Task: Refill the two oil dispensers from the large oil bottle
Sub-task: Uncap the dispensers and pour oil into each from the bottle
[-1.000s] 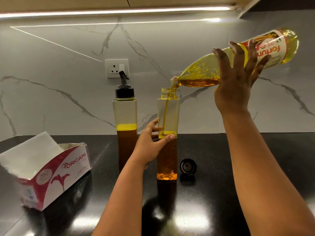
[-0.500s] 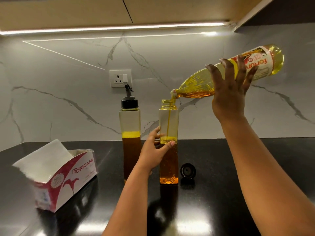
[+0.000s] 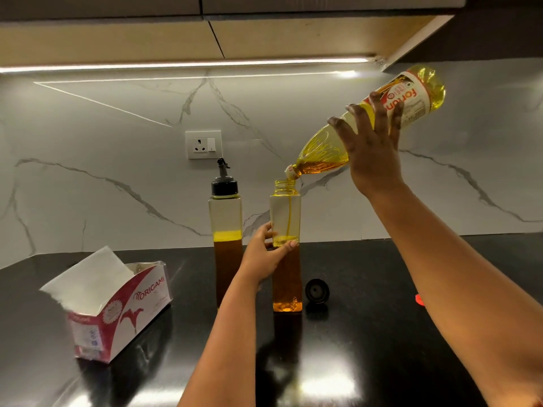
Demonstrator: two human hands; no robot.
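Two tall square glass dispensers stand on the black counter. The left dispenser (image 3: 225,218) wears its black spout cap and is about half full. The right dispenser (image 3: 285,212) is uncapped, and a thin stream of oil falls into its neck. My left hand (image 3: 266,254) grips this dispenser at mid height. My right hand (image 3: 371,148) grips the large oil bottle (image 3: 326,149), tilted mouth-down to the left, its mouth just above the open neck. The dispenser's black cap (image 3: 317,290) lies on the counter right of it.
An open red and white tissue box (image 3: 126,306) sits at the left of the black counter (image 3: 367,333). A wall socket (image 3: 203,144) is on the marble backsplash behind. A small red object (image 3: 419,299) shows beside my right forearm.
The view has tilted upward, so everything sits lower in frame. The bottle's base is raised a little higher. Oil keeps streaming into the open dispenser; both hands keep their grips.
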